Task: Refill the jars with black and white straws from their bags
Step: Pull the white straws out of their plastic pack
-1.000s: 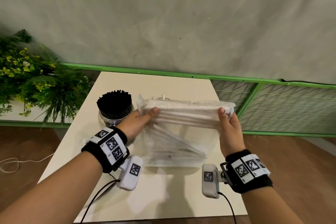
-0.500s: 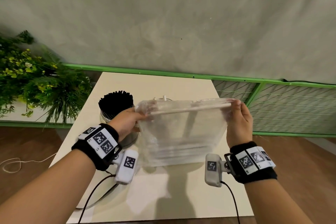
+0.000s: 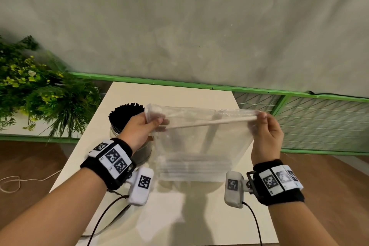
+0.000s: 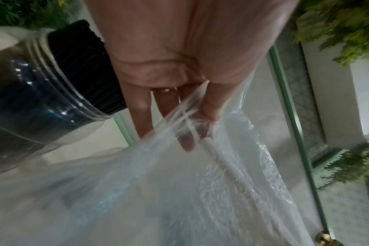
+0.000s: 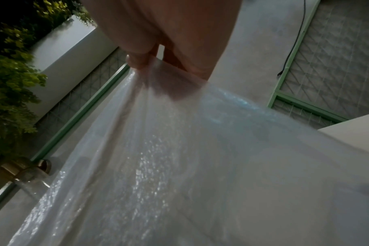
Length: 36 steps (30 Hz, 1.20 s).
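Observation:
A clear plastic bag (image 3: 201, 146) hangs upright above the table, stretched between both hands. My left hand (image 3: 147, 124) pinches its top left corner, and my right hand (image 3: 261, 120) pinches the top right corner. White straws (image 3: 191, 168) lie heaped along the bag's bottom, and one white straw (image 3: 209, 123) lies across near the top. The same bag (image 4: 179, 191) fills the left wrist view, pinched by my fingers (image 4: 209, 108). The bag (image 5: 179, 166) also covers the right wrist view. A glass jar full of black straws (image 3: 125, 112) stands behind my left hand, its glass (image 4: 32, 93) close by.
The white table (image 3: 169, 215) ends at a green-framed rail (image 3: 179, 84) against the grey wall. Green plants (image 3: 40, 94) crowd the left side. A wire-mesh panel (image 3: 319, 124) lies to the right. A second jar shows faintly through the bag.
The bag went from lying bunched in both hands to hanging upright by its top corners. The white straws slid down to the bottom. Both hands rose slightly.

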### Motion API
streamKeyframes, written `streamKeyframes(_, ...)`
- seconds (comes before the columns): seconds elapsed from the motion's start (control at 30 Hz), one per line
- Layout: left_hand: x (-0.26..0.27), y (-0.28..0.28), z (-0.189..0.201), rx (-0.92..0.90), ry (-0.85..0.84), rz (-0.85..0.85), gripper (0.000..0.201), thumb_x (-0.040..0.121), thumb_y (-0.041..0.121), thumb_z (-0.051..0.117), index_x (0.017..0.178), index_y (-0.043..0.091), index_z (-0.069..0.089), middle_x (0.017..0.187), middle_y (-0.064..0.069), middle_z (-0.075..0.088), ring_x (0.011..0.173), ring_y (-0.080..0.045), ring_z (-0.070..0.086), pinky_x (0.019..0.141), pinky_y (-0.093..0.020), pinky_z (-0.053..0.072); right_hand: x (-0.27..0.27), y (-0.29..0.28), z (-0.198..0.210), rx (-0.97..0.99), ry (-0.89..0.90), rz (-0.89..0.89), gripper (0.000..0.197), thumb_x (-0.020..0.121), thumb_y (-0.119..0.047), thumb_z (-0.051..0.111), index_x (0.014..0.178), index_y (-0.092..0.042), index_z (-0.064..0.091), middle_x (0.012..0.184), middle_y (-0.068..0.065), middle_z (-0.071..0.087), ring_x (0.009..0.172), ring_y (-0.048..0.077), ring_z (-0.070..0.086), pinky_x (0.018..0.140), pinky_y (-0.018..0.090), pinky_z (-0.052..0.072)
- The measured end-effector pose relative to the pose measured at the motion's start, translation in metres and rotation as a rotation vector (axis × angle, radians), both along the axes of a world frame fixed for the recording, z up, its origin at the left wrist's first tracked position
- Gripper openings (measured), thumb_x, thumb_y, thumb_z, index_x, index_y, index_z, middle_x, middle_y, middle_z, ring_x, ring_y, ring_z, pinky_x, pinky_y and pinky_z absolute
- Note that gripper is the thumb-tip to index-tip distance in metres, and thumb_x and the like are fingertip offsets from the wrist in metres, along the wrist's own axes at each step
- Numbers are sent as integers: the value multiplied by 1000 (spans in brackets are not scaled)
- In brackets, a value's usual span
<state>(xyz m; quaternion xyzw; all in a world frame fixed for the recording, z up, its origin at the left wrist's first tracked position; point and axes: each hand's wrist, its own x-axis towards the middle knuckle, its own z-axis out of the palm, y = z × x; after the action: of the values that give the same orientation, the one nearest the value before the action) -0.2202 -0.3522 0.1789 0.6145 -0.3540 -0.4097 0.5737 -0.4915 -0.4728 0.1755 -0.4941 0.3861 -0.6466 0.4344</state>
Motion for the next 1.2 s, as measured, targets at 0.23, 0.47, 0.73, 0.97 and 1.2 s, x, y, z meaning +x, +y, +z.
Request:
streamKeyframes(0.23, 5, -2, -9, -43, -151, 26, 20, 94, 16, 53, 99, 5, 69, 85, 9, 70, 67, 6, 64, 62, -9, 47, -3, -6, -2, 56, 90, -52, 21, 96, -10, 51, 81, -20, 61, 76, -6, 57, 66, -1, 51, 65, 15, 42)
streamKeyframes(0.47, 6, -2, -13, -45, -111, 70, 15, 92, 19, 58, 85, 21, 71, 80, 7, 67, 65, -1, 61, 74, -26, 49, -4, -13, -3, -38, 298, -161, 14, 96, -16, 49, 89, -19, 60, 90, 3, 57, 81, 15, 51, 72, 29, 42)
streamKeyframes(0.73, 10, -5, -17, 17, -218, 126, 18, 87, 22, 65, 73, 10, 63, 54, 10, 55, 51, -5, 50, 55, -19, 36, -6, -14, -8, -17, 505, -181, 11, 97, -20, 53, 91, -18, 61, 91, 2, 62, 81, 16, 57, 77, 36, 51)
streamKeyframes(0.97, 8, -3, -18, -39, -187, 192, 25, 87, 26, 66, 85, 1, 68, 56, -2, 37, 45, -7, 33, 48, -23, 31, -6, 3, 2, 39, 179, -119, 18, 100, -14, 46, 86, -22, 54, 78, -2, 58, 55, 9, 58, 60, 23, 55)
streamKeyframes(1.2, 5, -3, -21, 41, -172, 191, 12, 88, 21, 65, 77, 14, 67, 50, 3, 46, 36, -1, 37, 44, -18, 33, -4, 5, 2, 102, 180, -112, 13, 98, -10, 50, 90, -17, 58, 87, 9, 65, 73, 9, 68, 84, 41, 57)
